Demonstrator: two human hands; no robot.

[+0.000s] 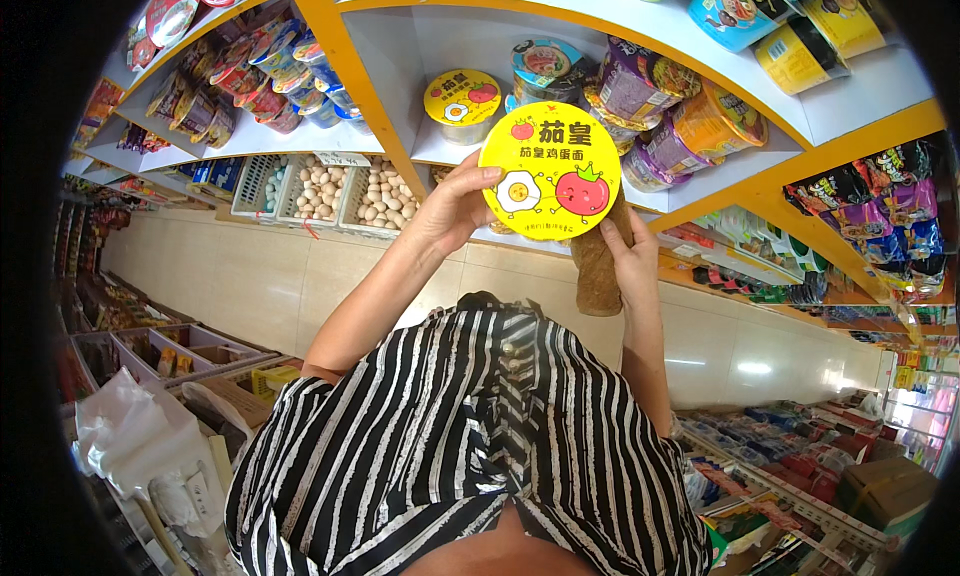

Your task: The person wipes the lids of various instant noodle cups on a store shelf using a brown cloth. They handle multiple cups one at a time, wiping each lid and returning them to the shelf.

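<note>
A round instant noodle tub with a yellow lid (551, 171) is held up before me, its lid facing the camera. The lid bears writing and cartoons of a tomato and a fried egg. My left hand (469, 205) grips its left rim. At its lower right, my right hand (634, 253) holds a brown cloth (600, 276) that hangs down, and its fingers reach the rim. The tub's body is hidden behind the lid. A like yellow-lidded tub (463, 100) stands on the shelf just behind, left of a blue-lidded noodle tub (546, 62).
Purple and orange noodle tubs (637, 81) are stacked at the shelf's right. An orange-edged upright (360, 73) divides it from more cup noodles (277, 73). Below left are egg crates (321, 186). Bagged noodles (892, 208) hang at right. Laden shelves flank the tiled floor (247, 253) behind me.
</note>
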